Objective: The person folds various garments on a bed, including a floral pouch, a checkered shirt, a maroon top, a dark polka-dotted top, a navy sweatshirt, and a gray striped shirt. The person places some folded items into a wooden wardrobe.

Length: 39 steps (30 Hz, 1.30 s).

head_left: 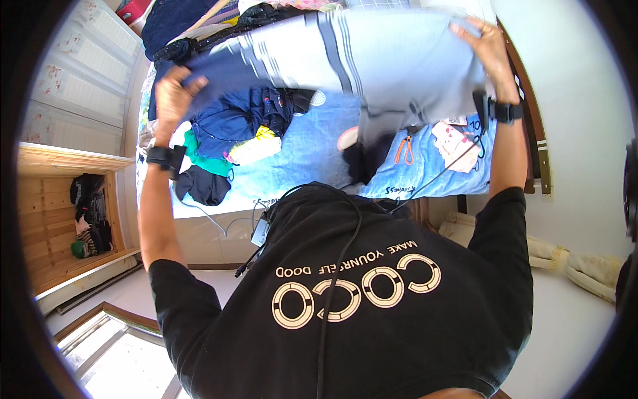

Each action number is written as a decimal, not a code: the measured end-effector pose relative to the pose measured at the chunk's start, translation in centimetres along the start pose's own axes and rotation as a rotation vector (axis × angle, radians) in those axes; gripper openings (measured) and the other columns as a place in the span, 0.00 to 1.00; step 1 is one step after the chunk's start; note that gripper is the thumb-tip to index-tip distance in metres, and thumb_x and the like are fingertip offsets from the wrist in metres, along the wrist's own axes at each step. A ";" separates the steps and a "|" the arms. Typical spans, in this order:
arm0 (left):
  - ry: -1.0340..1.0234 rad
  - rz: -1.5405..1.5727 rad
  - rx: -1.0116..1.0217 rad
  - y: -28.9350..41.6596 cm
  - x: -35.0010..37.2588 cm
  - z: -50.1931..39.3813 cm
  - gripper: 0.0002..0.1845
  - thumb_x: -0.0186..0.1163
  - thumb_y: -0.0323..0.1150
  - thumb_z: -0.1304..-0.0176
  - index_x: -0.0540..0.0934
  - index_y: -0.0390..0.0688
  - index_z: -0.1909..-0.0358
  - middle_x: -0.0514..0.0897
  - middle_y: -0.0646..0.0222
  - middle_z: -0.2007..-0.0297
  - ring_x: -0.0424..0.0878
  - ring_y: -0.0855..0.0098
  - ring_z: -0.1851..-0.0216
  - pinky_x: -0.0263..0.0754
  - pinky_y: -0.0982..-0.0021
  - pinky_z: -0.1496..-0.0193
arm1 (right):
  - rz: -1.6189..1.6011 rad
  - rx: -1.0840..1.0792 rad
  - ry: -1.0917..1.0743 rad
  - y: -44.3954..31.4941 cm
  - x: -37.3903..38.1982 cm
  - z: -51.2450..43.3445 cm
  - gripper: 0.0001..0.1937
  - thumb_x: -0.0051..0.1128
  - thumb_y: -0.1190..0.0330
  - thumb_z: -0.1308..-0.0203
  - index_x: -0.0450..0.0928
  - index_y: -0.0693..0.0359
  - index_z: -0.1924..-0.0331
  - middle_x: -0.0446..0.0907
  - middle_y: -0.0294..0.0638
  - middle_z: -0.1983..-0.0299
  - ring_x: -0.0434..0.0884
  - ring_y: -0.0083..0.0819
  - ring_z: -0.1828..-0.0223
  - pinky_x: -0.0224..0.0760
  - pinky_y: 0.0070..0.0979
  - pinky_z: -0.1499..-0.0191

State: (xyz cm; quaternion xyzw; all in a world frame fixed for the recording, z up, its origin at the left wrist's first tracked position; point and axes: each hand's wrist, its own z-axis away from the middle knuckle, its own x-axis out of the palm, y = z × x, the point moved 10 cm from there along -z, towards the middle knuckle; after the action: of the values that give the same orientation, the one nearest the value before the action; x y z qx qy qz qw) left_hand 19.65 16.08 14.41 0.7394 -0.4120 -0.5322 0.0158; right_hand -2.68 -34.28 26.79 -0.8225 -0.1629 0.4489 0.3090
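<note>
A grey, white and navy striped garment [309, 55] is stretched out in the air between my two hands, above a bed with a blue printed cover [309, 149]. My left hand [174, 92] grips its navy end at the left. At the upper right, my right hand [481, 42] pinches the light grey end. The cloth is blurred, and its lower grey part hangs down over the bed. Behind and below it lie a navy garment [224, 124], a green cloth [207, 157] and a black cloth [204, 184].
A pink patterned cloth [453, 144] and an orange cord loop [404, 150] lie on the bed's right side. More clothes [199, 20] are heaped at the back. An open wooden drawer [50, 224] with clothes stands at left. Cables run from both wrist straps.
</note>
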 end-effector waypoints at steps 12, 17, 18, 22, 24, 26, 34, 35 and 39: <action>0.421 -0.210 0.250 4.4 -16.9 2.8 0.13 0.69 0.37 0.48 0.75 0.42 0.73 0.79 0.70 0.76 0.72 0.76 0.75 0.71 0.73 0.70 | 0.154 -0.630 0.133 -9.8 -4.3 6.3 0.19 0.62 0.82 0.61 0.82 0.63 0.59 0.82 0.38 0.61 0.81 0.29 0.59 0.74 0.25 0.54; -0.188 -0.402 0.119 -1.7 -1.2 12.7 0.11 0.64 0.24 0.58 0.77 0.42 0.69 0.77 0.61 0.70 0.79 0.57 0.66 0.74 0.63 0.63 | 0.253 -0.615 -0.376 1.1 16.1 16.7 0.10 0.53 0.77 0.55 0.78 0.57 0.67 0.72 0.41 0.66 0.77 0.38 0.61 0.71 0.32 0.62; -0.243 -0.338 0.237 -1.1 1.6 14.8 0.15 0.59 0.20 0.64 0.76 0.44 0.69 0.77 0.63 0.69 0.78 0.58 0.66 0.74 0.63 0.64 | 0.233 -0.578 -0.421 3.4 19.3 19.3 0.07 0.52 0.76 0.54 0.77 0.58 0.69 0.70 0.41 0.69 0.76 0.38 0.63 0.70 0.33 0.63; -0.584 -0.403 0.391 -0.8 11.1 22.8 0.08 0.58 0.24 0.57 0.74 0.46 0.73 0.70 0.68 0.70 0.75 0.67 0.67 0.73 0.68 0.65 | 0.198 -0.480 -0.658 12.2 29.6 28.0 0.04 0.53 0.75 0.54 0.77 0.57 0.73 0.68 0.41 0.70 0.73 0.38 0.64 0.68 0.32 0.63; -0.706 -0.459 0.432 -1.0 13.7 25.5 0.06 0.58 0.27 0.55 0.74 0.46 0.73 0.70 0.70 0.68 0.74 0.69 0.64 0.72 0.71 0.64 | 0.190 -0.420 -0.729 15.3 32.7 31.6 0.06 0.52 0.76 0.54 0.78 0.56 0.72 0.68 0.41 0.70 0.73 0.38 0.63 0.67 0.31 0.62; -0.782 -0.503 0.425 -1.6 15.0 27.0 0.04 0.57 0.29 0.53 0.74 0.47 0.73 0.69 0.71 0.67 0.73 0.70 0.62 0.71 0.72 0.63 | 0.248 -0.334 -0.837 17.6 35.2 35.1 0.10 0.50 0.77 0.53 0.80 0.55 0.68 0.69 0.41 0.70 0.72 0.40 0.63 0.66 0.31 0.62; -0.878 -0.507 0.199 -3.5 12.9 24.3 0.14 0.60 0.21 0.67 0.74 0.45 0.74 0.71 0.67 0.69 0.71 0.62 0.62 0.65 0.64 0.61 | 0.167 -0.131 -0.885 21.1 38.8 40.3 0.12 0.52 0.75 0.55 0.83 0.51 0.66 0.71 0.40 0.64 0.70 0.41 0.54 0.63 0.35 0.55; -0.794 -0.434 0.219 -2.1 12.4 21.9 0.15 0.60 0.20 0.69 0.73 0.44 0.74 0.71 0.67 0.69 0.70 0.61 0.62 0.64 0.63 0.60 | 0.166 -0.091 -0.901 21.6 39.1 40.4 0.13 0.52 0.75 0.55 0.82 0.51 0.65 0.71 0.40 0.64 0.70 0.41 0.54 0.63 0.35 0.55; -0.763 -0.201 0.272 3.8 14.5 12.6 0.10 0.56 0.19 0.66 0.71 0.42 0.77 0.72 0.65 0.74 0.71 0.59 0.63 0.63 0.61 0.60 | 0.157 -0.022 -0.931 22.3 39.4 40.4 0.16 0.51 0.76 0.56 0.79 0.51 0.60 0.71 0.40 0.61 0.70 0.41 0.54 0.62 0.36 0.54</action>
State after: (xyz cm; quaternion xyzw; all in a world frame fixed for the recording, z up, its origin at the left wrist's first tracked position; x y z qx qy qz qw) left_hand 8.68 9.68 -0.50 0.5209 -0.3806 -0.7078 -0.2878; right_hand -15.35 -15.06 -29.30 -0.5468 -0.2263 0.7901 0.1598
